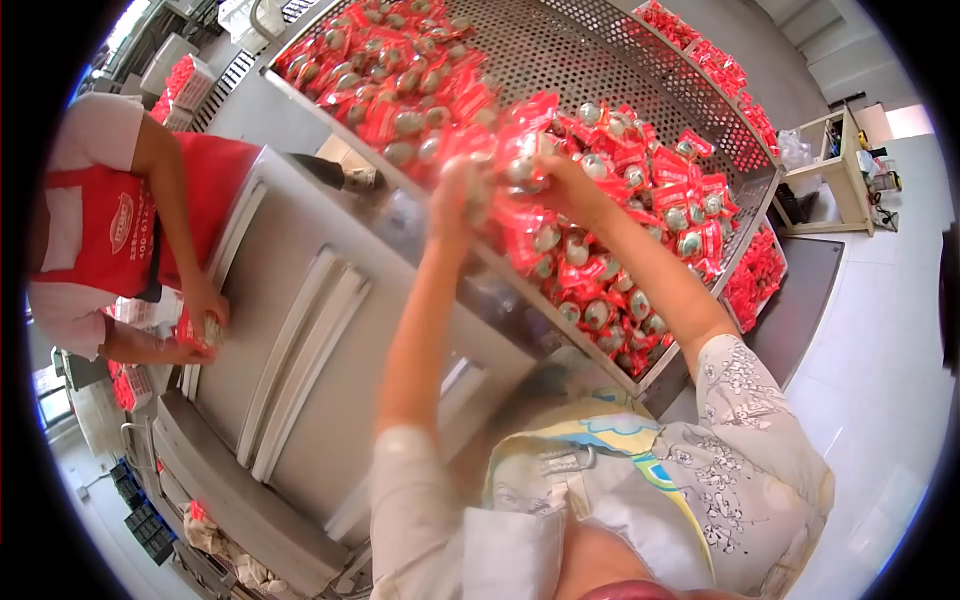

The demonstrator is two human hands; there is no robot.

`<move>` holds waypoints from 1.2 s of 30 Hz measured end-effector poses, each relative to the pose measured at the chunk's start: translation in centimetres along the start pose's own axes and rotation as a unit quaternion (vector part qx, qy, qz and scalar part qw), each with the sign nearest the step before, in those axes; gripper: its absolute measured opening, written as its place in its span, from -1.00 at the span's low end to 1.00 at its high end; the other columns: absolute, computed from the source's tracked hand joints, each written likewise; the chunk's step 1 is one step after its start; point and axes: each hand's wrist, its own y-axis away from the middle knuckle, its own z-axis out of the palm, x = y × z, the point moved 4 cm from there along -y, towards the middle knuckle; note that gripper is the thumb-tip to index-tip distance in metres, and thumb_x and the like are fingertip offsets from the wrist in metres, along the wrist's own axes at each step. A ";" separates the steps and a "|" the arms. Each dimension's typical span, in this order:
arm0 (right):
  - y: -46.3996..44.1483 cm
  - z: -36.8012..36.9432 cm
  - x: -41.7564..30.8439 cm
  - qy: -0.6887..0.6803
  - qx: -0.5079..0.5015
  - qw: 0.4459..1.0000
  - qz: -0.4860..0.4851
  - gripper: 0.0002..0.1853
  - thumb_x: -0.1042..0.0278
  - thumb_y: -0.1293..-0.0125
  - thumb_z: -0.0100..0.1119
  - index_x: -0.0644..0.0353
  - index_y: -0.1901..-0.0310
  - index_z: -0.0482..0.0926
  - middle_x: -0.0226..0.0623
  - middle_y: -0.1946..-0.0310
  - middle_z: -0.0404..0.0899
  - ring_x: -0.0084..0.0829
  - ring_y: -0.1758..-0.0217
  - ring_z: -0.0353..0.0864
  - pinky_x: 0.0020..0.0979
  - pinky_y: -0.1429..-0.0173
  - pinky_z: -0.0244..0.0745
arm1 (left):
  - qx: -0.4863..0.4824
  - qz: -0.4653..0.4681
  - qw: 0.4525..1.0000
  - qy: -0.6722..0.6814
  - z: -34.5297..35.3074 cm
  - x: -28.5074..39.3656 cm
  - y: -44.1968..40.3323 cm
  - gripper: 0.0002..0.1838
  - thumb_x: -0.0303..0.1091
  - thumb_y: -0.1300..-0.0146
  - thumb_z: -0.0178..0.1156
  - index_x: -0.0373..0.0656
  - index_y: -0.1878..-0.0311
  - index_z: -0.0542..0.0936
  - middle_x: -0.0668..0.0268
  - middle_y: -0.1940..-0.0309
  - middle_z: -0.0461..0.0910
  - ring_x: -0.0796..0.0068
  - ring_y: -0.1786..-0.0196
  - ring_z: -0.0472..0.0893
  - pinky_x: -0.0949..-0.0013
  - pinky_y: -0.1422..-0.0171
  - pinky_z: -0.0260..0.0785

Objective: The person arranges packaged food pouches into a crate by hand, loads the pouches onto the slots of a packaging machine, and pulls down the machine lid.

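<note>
A perforated metal tray (545,65) holds many red plastic packets (600,315), each with a clear part showing a round greenish-grey piece. Over the near rim of the tray, my left hand (453,195) is raised and smeared by motion. Its fingers look curled round a red packet (478,195), though the blur hides the exact grip. Just to its right, my right hand (573,190) is closed, thumb and fingertips pinching another red packet (522,172) above the pile.
A grey metal machine (310,330) with raised bars adjoins the tray on the left. Beyond it a co-worker in a red apron (122,225) holds a packet (210,330) in both hands. Crates of red packets (757,280) stand past the tray. A wooden cabinet (848,170) is at right.
</note>
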 end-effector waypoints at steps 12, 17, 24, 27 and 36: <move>-7.3 -17.4 -5.0 0.712 0.155 0.681 -0.071 -0.27 -0.24 -0.15 0.16 0.10 -0.25 0.41 0.04 -0.15 0.41 -0.09 -0.21 0.41 -0.18 -0.33 0.27 | 0.107 0.311 0.532 -0.780 5.3 -2.5 -7.6 -0.25 0.16 0.23 0.47 -0.26 0.09 0.55 -0.17 -0.30 0.20 -0.16 -0.35 0.21 -0.01 -0.24 0.32; -11.8 -23.6 -0.6 0.810 0.190 0.552 -0.048 -0.43 -0.09 -0.37 -0.10 0.06 -0.30 0.35 0.11 -0.25 0.34 -0.01 -0.38 0.19 -0.08 -0.45 0.05 | 0.087 0.177 0.468 -0.862 7.0 -4.6 -9.2 -0.13 0.28 0.24 0.44 -0.20 -0.03 0.47 -0.03 -0.24 0.30 -0.04 -0.27 0.31 0.03 -0.22 0.32; -5.3 -7.2 -3.9 0.720 0.037 0.606 -0.338 -0.52 0.20 -0.36 0.06 0.08 -0.29 0.36 -0.04 -0.35 0.24 -0.07 -0.46 0.11 -0.13 -0.49 -0.02 | 0.101 0.209 0.635 -0.737 3.9 -6.4 -7.7 0.09 0.25 0.00 0.23 -0.19 -0.46 0.01 -0.21 -0.46 -0.15 -0.24 -0.51 -0.21 -0.32 -0.47 -0.31; -5.9 -7.3 0.5 0.705 -0.070 0.658 -0.254 -0.44 0.17 -0.33 0.10 0.01 -0.35 0.31 -0.16 -0.42 0.17 -0.10 -0.51 0.03 -0.10 -0.51 -0.12 | 0.172 0.292 0.673 -0.657 3.8 -2.9 -1.0 -0.13 -0.12 -0.05 0.32 -0.28 -0.36 0.16 -0.24 -0.39 -0.01 -0.30 -0.43 0.01 -0.12 -0.47 -0.06; -10.8 -5.8 3.9 0.904 -0.039 0.400 -0.145 -0.41 0.08 -0.39 0.01 -0.25 -0.43 0.13 -0.25 -0.45 0.12 0.04 -0.47 0.07 -0.07 -0.48 0.02 | 0.028 0.177 0.829 -0.529 2.9 -6.0 20.8 -0.50 -0.34 -0.11 0.30 -0.09 -0.15 0.44 0.16 -0.04 0.53 0.12 -0.04 0.55 0.18 -0.03 0.46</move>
